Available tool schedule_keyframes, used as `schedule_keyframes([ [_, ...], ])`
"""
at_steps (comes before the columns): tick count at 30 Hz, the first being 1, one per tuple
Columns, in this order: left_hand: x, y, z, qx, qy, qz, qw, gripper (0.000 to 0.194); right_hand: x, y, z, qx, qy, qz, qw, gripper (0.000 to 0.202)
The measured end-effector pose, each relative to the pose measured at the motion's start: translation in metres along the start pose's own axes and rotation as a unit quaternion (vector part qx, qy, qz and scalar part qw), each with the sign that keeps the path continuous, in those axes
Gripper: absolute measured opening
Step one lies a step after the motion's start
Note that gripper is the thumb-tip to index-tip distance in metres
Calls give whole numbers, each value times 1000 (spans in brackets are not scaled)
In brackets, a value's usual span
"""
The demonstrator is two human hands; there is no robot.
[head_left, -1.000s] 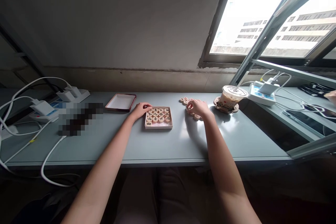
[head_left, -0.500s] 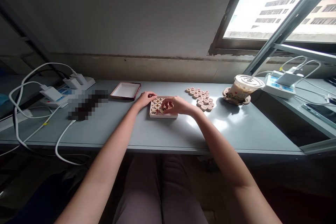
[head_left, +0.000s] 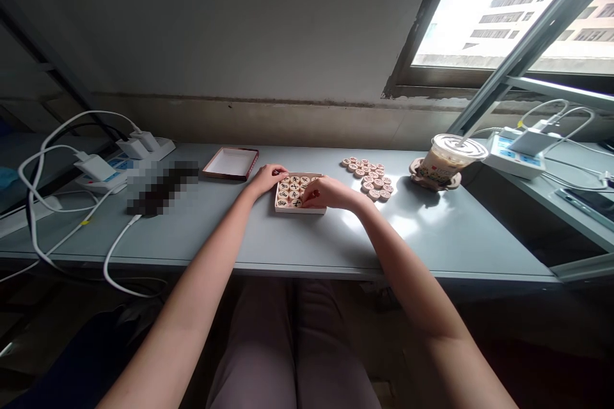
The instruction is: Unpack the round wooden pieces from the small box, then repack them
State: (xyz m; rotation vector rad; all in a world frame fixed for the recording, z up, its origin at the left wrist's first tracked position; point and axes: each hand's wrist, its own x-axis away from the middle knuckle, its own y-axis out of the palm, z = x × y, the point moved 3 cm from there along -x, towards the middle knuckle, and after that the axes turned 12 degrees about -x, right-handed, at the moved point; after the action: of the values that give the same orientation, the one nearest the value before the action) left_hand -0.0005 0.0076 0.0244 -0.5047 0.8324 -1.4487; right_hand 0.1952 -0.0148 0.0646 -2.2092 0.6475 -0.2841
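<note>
A shallow white box (head_left: 307, 209) sits on the desk in front of me, with rows of round wooden Chinese chess pieces (head_left: 284, 194) showing black characters. My left hand (head_left: 269, 180) grips the box at its back left corner, fingers curled over the rim. Over the right part of the box is my right hand (head_left: 326, 193), its fingertips pinched on a chess piece (head_left: 297, 203) in the front row. That hand hides the pieces beneath it. To the right, more chess pieces (head_left: 369, 171) lie loose on the desk in a cluster.
An open box lid (head_left: 232, 163) lies back left. At the right stands an iced drink cup (head_left: 444, 160) with a straw in a cardboard holder (head_left: 419, 174). Power strips (head_left: 515, 152) with white cables flank the desk (head_left: 268, 243). A pixelated dark object (head_left: 163, 188) lies left.
My right hand has lowered a chess piece that was tilted in its fingers, and it now lies flat in the front row. The left hand stays at the box corner.
</note>
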Motion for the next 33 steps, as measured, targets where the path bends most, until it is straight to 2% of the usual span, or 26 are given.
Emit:
schedule_keyframes([
  [2, 0, 0, 1, -1, -2, -1, 1000, 28, -1, 2, -1, -9, -12, -1, 1000, 12],
  [5, 0, 0, 0, -5, -4, 4, 1000, 27, 0, -3, 1, 4, 5, 10, 1000, 15],
  [6, 0, 0, 0, -5, -3, 5, 1000, 28, 2, -8, 4, 20, 18, 32, 999, 16],
  [8, -1, 1, -2, -2, -4, 3, 1000, 29, 6, -21, 15, 80, 47, 115, 989, 20],
  [11, -2, 1, -4, -2, -10, -2, 1000, 30, 17, -38, 42, 208, 120, 252, 937, 27],
  [13, -2, 1, -4, -8, -11, -6, 1000, 30, 23, -41, 65, 264, 199, 277, 902, 36],
  [15, -2, 1, -4, -13, -10, -7, 1000, 30, 27, -41, 85, 281, 269, 266, 882, 43],
  [18, -2, 1, -4, -19, -8, -6, 1000, 31, 29, -40, 95, 298, 289, 248, 875, 39],
  [24, 0, 0, 0, -17, -12, -1, 1000, 29, 28, -46, 68, 301, 247, 240, 889, 26],
  [26, 0, -1, 1, -7, -15, 0, 1000, 30, 27, -48, 57, 254, 207, 236, 915, 23],
  [28, 0, 0, 1, 5, -20, -4, 1000, 31, 23, -45, 45, 157, 128, 203, 958, 25],
  [30, 0, 0, 0, 12, -21, -7, 1000, 32, 17, -38, 33, 41, 45, 131, 990, 30],
  [33, -1, 1, -1, 16, -19, -11, 1000, 32, 10, -25, 17, -44, -10, 26, 999, 28],
])
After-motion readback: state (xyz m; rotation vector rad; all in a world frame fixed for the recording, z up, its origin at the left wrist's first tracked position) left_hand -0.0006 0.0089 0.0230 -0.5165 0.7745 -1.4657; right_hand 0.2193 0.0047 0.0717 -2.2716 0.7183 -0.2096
